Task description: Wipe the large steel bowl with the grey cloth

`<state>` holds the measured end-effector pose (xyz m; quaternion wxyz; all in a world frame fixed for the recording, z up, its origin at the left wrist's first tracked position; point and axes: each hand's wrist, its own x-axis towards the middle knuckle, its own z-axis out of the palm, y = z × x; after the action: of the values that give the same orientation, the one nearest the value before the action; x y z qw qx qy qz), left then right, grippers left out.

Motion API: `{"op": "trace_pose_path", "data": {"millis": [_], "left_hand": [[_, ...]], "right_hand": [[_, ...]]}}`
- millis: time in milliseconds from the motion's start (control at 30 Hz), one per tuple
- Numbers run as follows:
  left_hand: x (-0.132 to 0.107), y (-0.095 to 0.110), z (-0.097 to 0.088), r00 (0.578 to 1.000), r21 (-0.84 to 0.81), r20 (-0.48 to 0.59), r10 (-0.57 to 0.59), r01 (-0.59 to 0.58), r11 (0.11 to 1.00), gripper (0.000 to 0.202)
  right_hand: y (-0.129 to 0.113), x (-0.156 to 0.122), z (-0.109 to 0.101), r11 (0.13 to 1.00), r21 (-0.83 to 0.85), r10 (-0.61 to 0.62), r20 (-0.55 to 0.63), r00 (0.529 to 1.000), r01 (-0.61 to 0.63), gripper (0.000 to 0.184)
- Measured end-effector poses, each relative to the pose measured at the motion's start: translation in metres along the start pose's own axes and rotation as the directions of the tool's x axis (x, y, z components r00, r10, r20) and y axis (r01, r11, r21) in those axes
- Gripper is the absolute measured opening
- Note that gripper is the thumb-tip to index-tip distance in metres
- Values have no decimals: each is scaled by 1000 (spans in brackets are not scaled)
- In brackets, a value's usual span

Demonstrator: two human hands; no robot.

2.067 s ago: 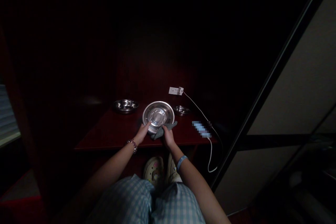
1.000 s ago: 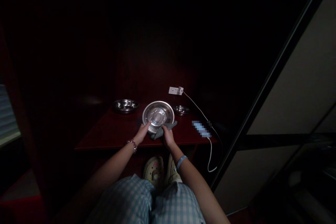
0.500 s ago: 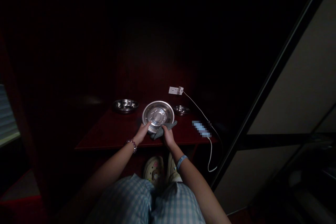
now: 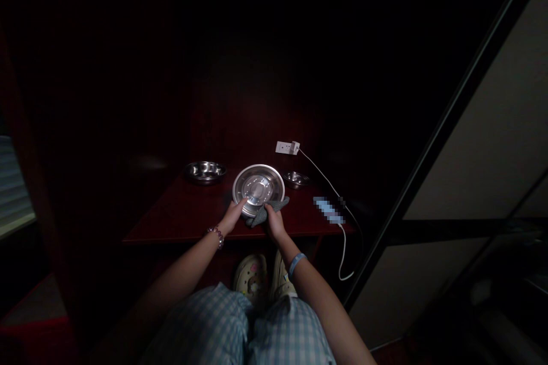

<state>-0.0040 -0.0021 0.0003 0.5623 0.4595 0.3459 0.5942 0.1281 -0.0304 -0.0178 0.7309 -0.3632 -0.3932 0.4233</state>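
A round steel plate (image 4: 259, 185) is tilted up toward me above a dark red table (image 4: 184, 217). My left hand (image 4: 233, 215) grips the plate's near left rim, thumb on its face. My right hand (image 4: 274, 221) is closed on a grey cloth (image 4: 262, 212) pressed against the plate's lower edge. A beaded bracelet is on my left wrist, a blue band on my right.
A steel bowl (image 4: 205, 171) stands at the table's back left, a smaller steel bowl (image 4: 296, 179) behind the plate on the right. A phone (image 4: 327, 209) lies at the right, its white cable (image 4: 342, 251) running to a wall socket (image 4: 286, 147). A dark sliding-door frame (image 4: 432, 142) rises on the right.
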Motion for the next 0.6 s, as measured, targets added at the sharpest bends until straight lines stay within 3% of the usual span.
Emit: {"op": "trace_pose_path", "data": {"millis": [600], "left_hand": [[-3,4,1,1000,-29,-5,15,-15,999,34]], "right_hand": [[2,2,0,998,55,20,-48,999,-17,31]]}}
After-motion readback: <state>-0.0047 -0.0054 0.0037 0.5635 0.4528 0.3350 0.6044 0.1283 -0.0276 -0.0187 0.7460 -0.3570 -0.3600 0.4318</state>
